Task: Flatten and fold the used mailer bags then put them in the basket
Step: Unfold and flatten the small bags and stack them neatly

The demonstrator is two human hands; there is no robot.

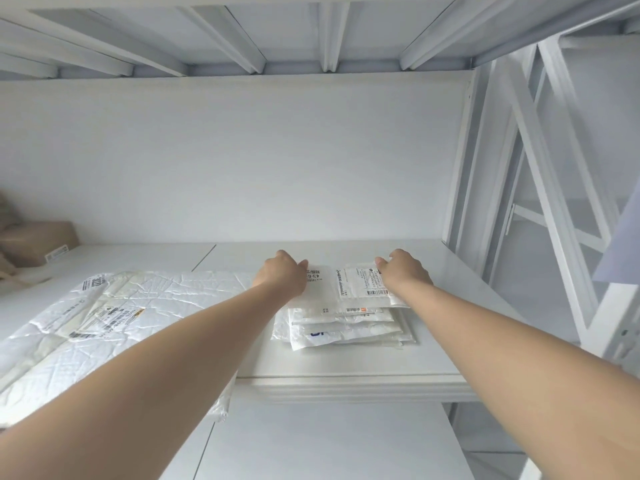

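Arms outstretched, grips curled on mailer

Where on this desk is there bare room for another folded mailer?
Bare desk: right of the mailer stack to the white frame, in front of it to the desk's edge, and behind left hand and right hand gripping its top mailer. Left is crowded: large crumpled mailer, brown parcel behind.

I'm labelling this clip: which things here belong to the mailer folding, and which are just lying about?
Job:
- left hand and right hand, both gripping the top mailer
- stack of folded mailers under it
- large mailer, spread out, crinkled
- no basket in view

Lying about:
- brown parcel
- white frame
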